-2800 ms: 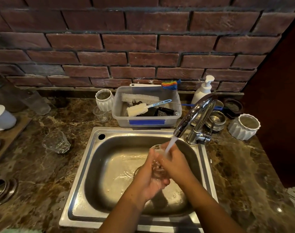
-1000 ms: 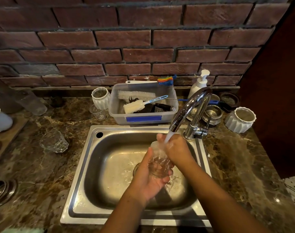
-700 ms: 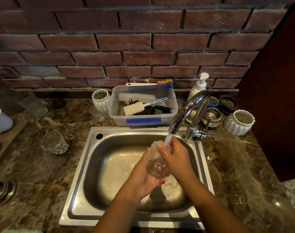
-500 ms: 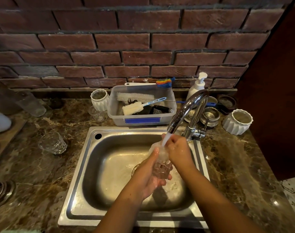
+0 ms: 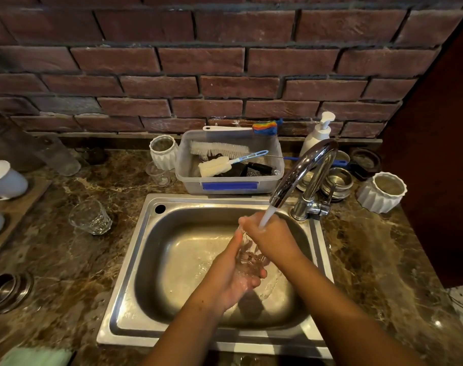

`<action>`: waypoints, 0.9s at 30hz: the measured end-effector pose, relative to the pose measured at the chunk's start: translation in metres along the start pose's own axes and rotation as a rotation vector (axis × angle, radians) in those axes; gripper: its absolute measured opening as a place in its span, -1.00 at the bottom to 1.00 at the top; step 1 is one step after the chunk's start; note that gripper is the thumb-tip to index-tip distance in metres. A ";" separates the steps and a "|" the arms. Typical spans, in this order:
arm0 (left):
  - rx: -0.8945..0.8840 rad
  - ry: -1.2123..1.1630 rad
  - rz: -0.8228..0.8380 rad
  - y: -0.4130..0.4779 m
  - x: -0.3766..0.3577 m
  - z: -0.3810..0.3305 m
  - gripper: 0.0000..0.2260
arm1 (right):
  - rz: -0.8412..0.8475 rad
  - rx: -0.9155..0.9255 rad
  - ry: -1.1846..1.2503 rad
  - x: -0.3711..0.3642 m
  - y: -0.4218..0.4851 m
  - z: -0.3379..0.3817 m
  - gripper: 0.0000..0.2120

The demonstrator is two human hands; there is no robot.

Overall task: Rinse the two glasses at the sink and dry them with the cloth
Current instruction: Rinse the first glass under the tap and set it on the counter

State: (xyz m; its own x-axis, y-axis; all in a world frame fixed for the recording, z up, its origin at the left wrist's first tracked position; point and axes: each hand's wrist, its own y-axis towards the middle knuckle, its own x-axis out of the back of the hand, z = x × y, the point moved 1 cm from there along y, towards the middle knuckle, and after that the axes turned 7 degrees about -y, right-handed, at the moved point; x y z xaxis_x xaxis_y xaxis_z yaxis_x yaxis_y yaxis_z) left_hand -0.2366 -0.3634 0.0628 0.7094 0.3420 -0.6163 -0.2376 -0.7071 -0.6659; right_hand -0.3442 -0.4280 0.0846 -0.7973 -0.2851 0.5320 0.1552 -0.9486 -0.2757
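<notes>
Both hands curl round one glass (image 5: pixel 247 256) under the tap's (image 5: pixel 304 165) stream, over the sink (image 5: pixel 135 260). The left hand (image 5: pixel 235 276) cups its base and the right hand (image 5: pixel 272 236) grips its rim. Well left of them, the second glass (image 5: pixel 90 217) stands on the bench (image 5: pixel 66 260). Behind them, a plastic tub (image 5: pixel 225 186) holds brushes (image 5: pixel 214 166).

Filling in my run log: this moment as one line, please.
step: rinse | left hand: holds glass | right hand: grips its top under faucet stream | other glass: left of sink | cloth: untouched

One glass (image 5: pixel 90 217) stands left of the sink (image 5: pixel 131 260), a tub (image 5: pixel 188 178) behind it (faucet (image 5: pixel 301 170) at right rear).
</notes>
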 end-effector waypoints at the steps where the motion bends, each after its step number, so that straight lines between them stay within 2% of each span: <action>1: 0.017 -0.018 0.017 -0.001 0.001 0.002 -0.47 | 0.000 -0.042 0.065 0.001 0.003 0.003 -0.71; 3: 0.030 -0.063 0.037 0.000 0.002 0.003 -0.44 | 0.046 -0.128 0.310 0.005 -0.003 0.000 -0.59; 4: 0.030 -0.088 0.043 0.001 0.002 0.004 -0.43 | 0.022 -0.191 0.462 0.004 -0.003 0.000 -0.54; 5: 0.029 -0.117 0.044 0.000 0.002 0.005 -0.43 | -0.025 -0.201 0.497 0.003 -0.002 -0.002 -0.55; 8: 0.017 -0.255 0.007 -0.002 -0.001 0.003 -0.46 | -0.087 -0.031 0.230 -0.007 -0.010 -0.001 -0.82; 10: -0.009 -0.259 -0.022 0.000 -0.001 0.000 -0.51 | -0.035 0.049 0.099 -0.009 -0.022 -0.003 -0.86; 12: -0.054 -0.091 -0.037 0.000 0.001 -0.005 -0.55 | -0.046 0.176 0.014 -0.007 -0.027 -0.007 -0.77; 14: -0.096 0.147 -0.043 -0.003 0.002 -0.009 -0.56 | -0.076 0.229 -0.106 0.005 -0.024 -0.001 -0.76; 16: -0.111 0.266 -0.018 -0.007 -0.002 -0.010 -0.51 | -0.105 0.140 -0.150 -0.006 -0.010 -0.004 -0.74; 17: -0.118 0.283 0.009 -0.010 -0.006 -0.010 -0.49 | -0.219 0.037 -0.137 -0.004 -0.009 -0.015 -0.73; 18: -0.125 0.289 0.021 -0.010 -0.010 -0.009 -0.48 | -0.276 -0.044 -0.227 -0.005 -0.014 -0.029 -0.75; 19: -0.130 0.290 0.015 -0.010 -0.013 -0.009 -0.47 | -0.293 -0.229 -0.237 -0.005 -0.006 -0.027 -0.77; 20: -0.130 0.279 -0.007 -0.010 -0.016 -0.009 -0.45 | -0.266 -0.245 -0.187 0.003 -0.006 -0.021 -0.76; 21: -0.121 0.263 -0.034 -0.011 -0.018 -0.009 -0.44 | -0.261 -0.199 -0.022 0.001 0.011 -0.016 -0.75; 22: -0.108 0.236 -0.055 -0.010 -0.019 -0.007 -0.45 | -0.137 -0.117 0.044 0.001 0.010 -0.004 -0.77; 23: -0.097 0.190 -0.070 -0.009 -0.019 -0.006 -0.47 | -0.096 -0.001 0.058 0.001 0.000 -0.001 -0.82; 24: -0.098 0.129 -0.085 -0.009 -0.019 -0.005 -0.51 | -0.094 0.078 0.006 0.007 -0.010 0.000 -0.84; 27: -0.085 -0.022 -0.120 -0.004 -0.013 -0.004 -0.55 | -0.079 0.229 -0.299 -0.007 -0.018 0.002 -0.65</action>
State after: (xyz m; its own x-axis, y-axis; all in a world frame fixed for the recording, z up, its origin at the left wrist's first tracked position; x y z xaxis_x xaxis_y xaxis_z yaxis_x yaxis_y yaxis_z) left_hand -0.2421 -0.3675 0.0753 0.7140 0.4402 -0.5444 -0.0946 -0.7098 -0.6980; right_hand -0.3406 -0.4089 0.0873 -0.6118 -0.2055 0.7638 0.2533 -0.9657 -0.0569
